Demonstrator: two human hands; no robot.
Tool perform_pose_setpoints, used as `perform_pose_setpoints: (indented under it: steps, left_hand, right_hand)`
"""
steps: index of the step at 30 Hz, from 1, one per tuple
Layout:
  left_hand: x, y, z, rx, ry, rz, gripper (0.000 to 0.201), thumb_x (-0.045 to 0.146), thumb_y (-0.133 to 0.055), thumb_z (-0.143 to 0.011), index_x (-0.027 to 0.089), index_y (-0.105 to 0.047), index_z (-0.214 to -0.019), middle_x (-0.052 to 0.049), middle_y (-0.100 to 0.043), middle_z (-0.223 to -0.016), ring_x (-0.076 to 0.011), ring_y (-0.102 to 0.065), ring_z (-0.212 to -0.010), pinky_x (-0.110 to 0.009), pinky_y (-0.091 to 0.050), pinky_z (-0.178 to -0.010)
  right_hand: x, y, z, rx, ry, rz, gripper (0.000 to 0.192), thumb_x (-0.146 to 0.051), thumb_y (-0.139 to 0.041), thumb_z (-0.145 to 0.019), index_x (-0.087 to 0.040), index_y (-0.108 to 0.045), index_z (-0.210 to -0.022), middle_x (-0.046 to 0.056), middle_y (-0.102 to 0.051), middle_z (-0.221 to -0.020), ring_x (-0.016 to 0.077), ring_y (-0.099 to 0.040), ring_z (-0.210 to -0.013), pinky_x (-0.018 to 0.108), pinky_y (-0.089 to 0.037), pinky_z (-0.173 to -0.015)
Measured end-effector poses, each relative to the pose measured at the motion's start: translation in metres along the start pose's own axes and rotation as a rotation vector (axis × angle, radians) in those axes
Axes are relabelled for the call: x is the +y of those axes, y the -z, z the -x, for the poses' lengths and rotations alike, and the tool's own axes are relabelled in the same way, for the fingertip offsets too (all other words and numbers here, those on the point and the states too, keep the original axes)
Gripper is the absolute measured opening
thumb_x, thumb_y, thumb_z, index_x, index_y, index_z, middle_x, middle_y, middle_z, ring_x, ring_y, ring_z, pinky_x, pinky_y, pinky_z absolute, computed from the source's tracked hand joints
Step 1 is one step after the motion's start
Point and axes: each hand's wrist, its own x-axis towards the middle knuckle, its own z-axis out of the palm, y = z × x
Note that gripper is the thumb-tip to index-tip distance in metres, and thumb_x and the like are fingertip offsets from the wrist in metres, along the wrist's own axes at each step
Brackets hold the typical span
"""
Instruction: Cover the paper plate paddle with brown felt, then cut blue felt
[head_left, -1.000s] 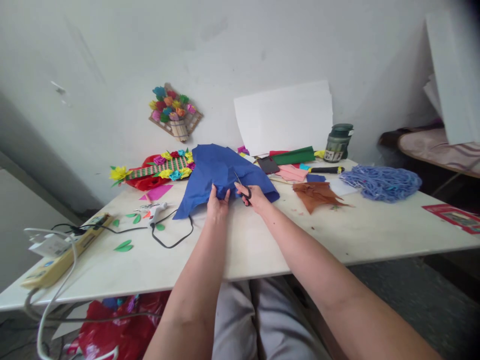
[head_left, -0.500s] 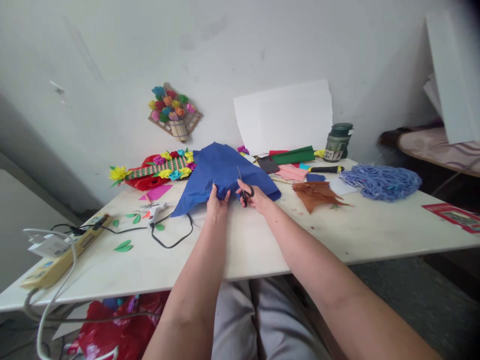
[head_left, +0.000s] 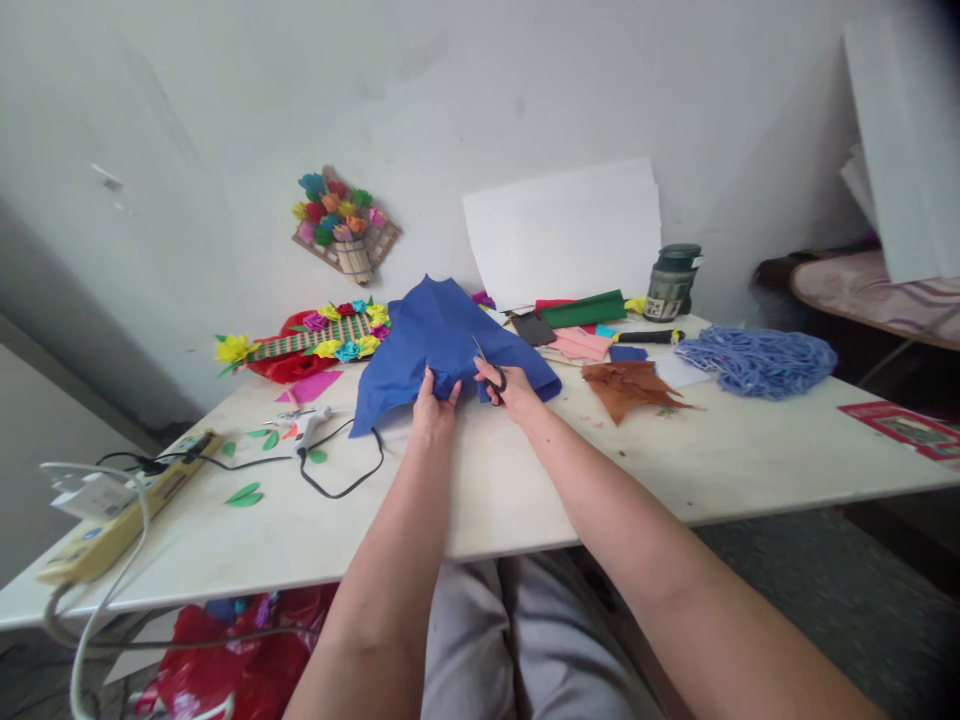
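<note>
A large sheet of blue crepe paper stands creased and bunched over the middle of the white table. My left hand pinches its near edge, thumb on top, the other fingers partly under the sheet. Black-handled scissors are in my right hand, with fingers in the handle loops. Their blade points away and up, lying against the blue paper just right of my left hand. The lower blade is hidden by the paper.
A glue gun with a looped cord and green paper leaves lie left, near a power strip. Flower-trimmed weaving sits behind. Brown paper, blue string and a dark green jar are right.
The left corner of the blue paper has swung inward and down. The scissors' handles have closed somewhat and shifted slightly right. My left hand keeps its grip.
</note>
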Motion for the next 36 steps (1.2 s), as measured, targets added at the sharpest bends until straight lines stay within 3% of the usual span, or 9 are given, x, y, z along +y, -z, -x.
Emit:
perform_pose_setpoints:
  steps: [3, 11, 17, 20, 28, 36]
  left_hand:
    - [0.001, 0.001, -0.001, -0.003, 0.002, -0.007, 0.002, 0.021, -0.062, -0.080, 0.021, -0.064, -0.081, 0.000, -0.066, -0.096, -0.0116, -0.062, -0.080, -0.030, -0.055, -0.075]
    - [0.000, 0.003, -0.002, -0.030, 0.019, -0.053, 0.002, 0.022, -0.062, -0.080, 0.021, -0.064, -0.080, 0.001, -0.066, -0.087, -0.0113, -0.063, -0.076, -0.027, -0.054, -0.070]
    - [-0.001, 0.002, 0.001, -0.051, 0.038, -0.070, 0.003, 0.021, -0.062, -0.080, 0.020, -0.064, -0.081, 0.001, -0.066, -0.084, -0.0107, -0.062, -0.070, -0.027, -0.054, -0.066]
    - [-0.001, 0.002, 0.002, -0.053, 0.045, -0.077, 0.003, 0.022, -0.061, -0.080, 0.020, -0.063, -0.081, 0.001, -0.065, -0.083, -0.0104, -0.062, -0.070, -0.026, -0.054, -0.065]
    - [-0.001, 0.000, 0.006, -0.063, 0.060, -0.082, 0.003, 0.020, -0.060, -0.081, 0.019, -0.062, -0.084, 0.001, -0.066, -0.080, -0.0098, -0.062, -0.068, -0.025, -0.055, -0.065]
    - [0.000, 0.001, 0.007, -0.056, 0.057, -0.081, 0.003, 0.021, -0.060, -0.081, 0.020, -0.062, -0.083, 0.001, -0.066, -0.084, -0.0095, -0.062, -0.070, -0.026, -0.055, -0.066]
  right_hand:
    - [-0.001, 0.002, 0.000, -0.019, -0.010, -0.005, 0.041, -0.052, -0.071, -0.067, -0.012, -0.061, -0.066, -0.005, -0.046, -0.037, 0.0033, -0.037, -0.029, 0.016, -0.027, -0.031]
    - [-0.002, 0.019, -0.002, -0.231, -0.081, -0.053, 0.045, -0.058, -0.057, -0.077, -0.013, -0.061, -0.077, -0.001, -0.054, -0.048, 0.0081, -0.049, -0.037, 0.019, -0.037, -0.038]
    - [0.002, 0.024, -0.010, -0.327, -0.150, -0.039, 0.057, -0.069, -0.051, -0.074, -0.013, -0.062, -0.082, 0.002, -0.057, -0.052, 0.0107, -0.053, -0.040, 0.018, -0.022, -0.030]
    - [0.001, 0.025, -0.011, -0.353, -0.171, -0.046, 0.058, -0.070, -0.050, -0.074, -0.013, -0.062, -0.081, 0.002, -0.057, -0.052, 0.0111, -0.054, -0.041, 0.018, -0.022, -0.031]
    - [0.001, 0.025, -0.011, -0.237, -0.141, -0.117, 0.053, -0.066, -0.057, -0.073, -0.013, -0.062, -0.077, 0.000, -0.054, -0.048, 0.0080, -0.048, -0.038, 0.019, -0.037, -0.038]
    - [0.000, 0.019, -0.009, -0.108, -0.059, -0.115, 0.045, -0.057, -0.066, -0.070, -0.012, -0.063, -0.069, -0.003, -0.047, -0.040, 0.0050, -0.038, -0.033, 0.017, -0.028, -0.032]
